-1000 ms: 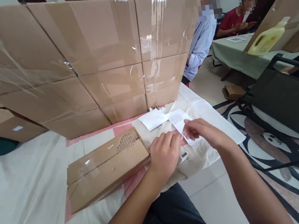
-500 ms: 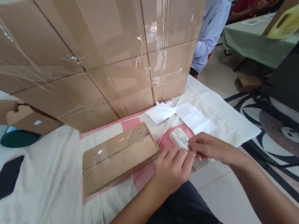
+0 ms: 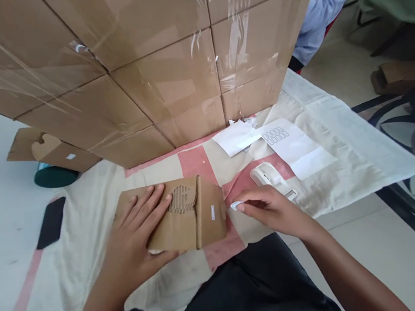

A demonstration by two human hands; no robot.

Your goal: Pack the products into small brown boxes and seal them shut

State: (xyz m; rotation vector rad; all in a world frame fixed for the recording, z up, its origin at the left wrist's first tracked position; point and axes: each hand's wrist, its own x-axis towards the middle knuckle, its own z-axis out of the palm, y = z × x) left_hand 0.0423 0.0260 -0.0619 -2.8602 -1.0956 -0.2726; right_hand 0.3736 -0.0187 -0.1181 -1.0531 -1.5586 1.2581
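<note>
Box (image 3: pixel 183 229) looks shut, label's (image 3: pixel 212 212) on, left hand (image 3: pixel 126 251) spread across the top, right hand (image 3: pixel 280 211) pinching some loose white bit (image 3: pixel 235 205).

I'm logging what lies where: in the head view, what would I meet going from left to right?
Flat black object → brown cardboard carton under the left hand → small whitish piece in the right hand → white plastic device → small brown box on the floor.
</note>
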